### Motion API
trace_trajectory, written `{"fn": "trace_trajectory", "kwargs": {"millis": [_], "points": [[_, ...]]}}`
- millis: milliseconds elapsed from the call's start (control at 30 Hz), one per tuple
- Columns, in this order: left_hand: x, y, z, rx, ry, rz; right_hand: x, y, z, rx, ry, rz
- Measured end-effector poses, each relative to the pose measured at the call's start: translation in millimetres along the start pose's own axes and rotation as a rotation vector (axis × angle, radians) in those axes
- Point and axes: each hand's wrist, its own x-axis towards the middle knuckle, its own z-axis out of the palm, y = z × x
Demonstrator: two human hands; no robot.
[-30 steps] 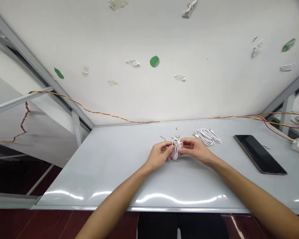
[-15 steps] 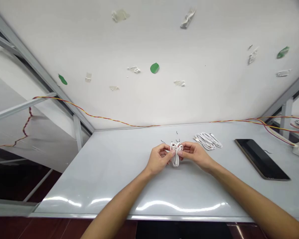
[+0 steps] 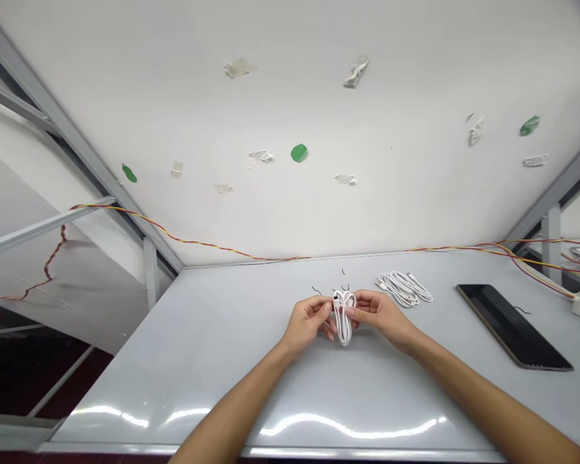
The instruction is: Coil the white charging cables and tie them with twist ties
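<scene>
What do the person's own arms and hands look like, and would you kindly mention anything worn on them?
The left forearm and right forearm are bare, with no sleeve in view. The left hand and right hand wear no gloves, and neither wrist shows a watch or band. No rings can be seen, though the fingers appear small in this view.

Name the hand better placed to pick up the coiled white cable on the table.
Probably the right hand: it lies closer to the coiled cable, while the left hand sits farther off, beyond the looped bundle both hands pinch.
</scene>
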Motion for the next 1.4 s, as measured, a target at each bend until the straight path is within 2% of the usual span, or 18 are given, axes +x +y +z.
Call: {"fn": "trace_trajectory", "kwargs": {"millis": [67, 300, 633, 800, 1100, 1400], "points": [[0, 1, 0.6, 0.013, 0.006, 0.002, 0, 0, 1, 0.007, 0.026, 0.0], [0, 5, 4.0, 0.179, 0.175, 0.091, 0, -2, 2, -0.002, 0.066, -0.006], [0, 9, 2.1, -0.151, 0.033, -0.058, -1, 0, -3, 0.007, 0.072, -0.023], [-2, 9, 2.3, -0.095, 0.019, -0.067, -1, 1, -4, 0.047, 0.028, -0.026], [-2, 13, 2.5, -0.124, -0.007, -0.063, 0, 3, -5, 0.055, 0.035, -0.029], [-2, 11, 3.8, -0.063, 0.056, -0.082, 0, 2, -3, 0.085, 0.065, -0.015]]}}
